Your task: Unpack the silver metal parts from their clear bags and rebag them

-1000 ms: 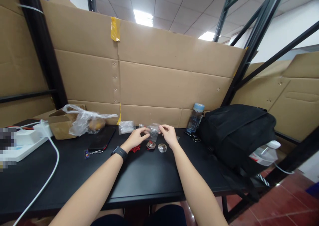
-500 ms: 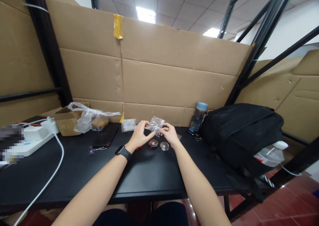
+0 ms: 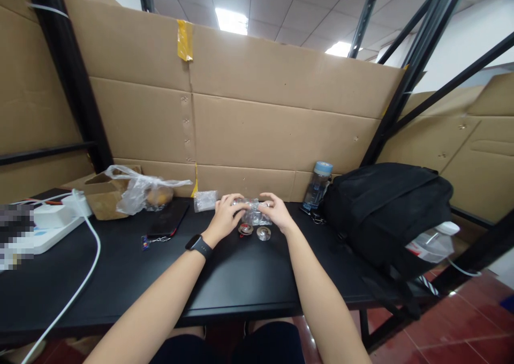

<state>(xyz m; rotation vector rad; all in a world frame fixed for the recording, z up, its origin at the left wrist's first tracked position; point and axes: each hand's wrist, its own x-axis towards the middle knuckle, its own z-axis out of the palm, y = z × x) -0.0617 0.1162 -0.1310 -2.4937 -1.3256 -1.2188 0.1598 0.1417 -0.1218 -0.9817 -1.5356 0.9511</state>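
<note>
A small clear plastic bag [image 3: 252,217] is stretched between my two hands near the back of the black table. My left hand [image 3: 228,214], with a dark watch on its wrist, pinches the bag's left side between thumb and fingers. On the right side, my right hand [image 3: 276,212] has its thumb against the bag, its fingers curved above. What the bag contains is too small to make out. Just below the hands lie a round metal piece with red on it [image 3: 246,229] and a shiny silver disc [image 3: 264,234].
Another clear plastic packet [image 3: 205,201] lies left of my hands. Farther left are a dark flat device [image 3: 168,220], a tied plastic bag [image 3: 146,192], a cardboard box [image 3: 102,195] and a white power strip [image 3: 52,233]. A blue-capped bottle [image 3: 317,187] and black backpack [image 3: 389,214] stand at right.
The bag has come down from a raised, crumpled position and is now spread lower, behind the metal pieces. My right hand has opened its fingers upward. The camera view has shifted slightly.
</note>
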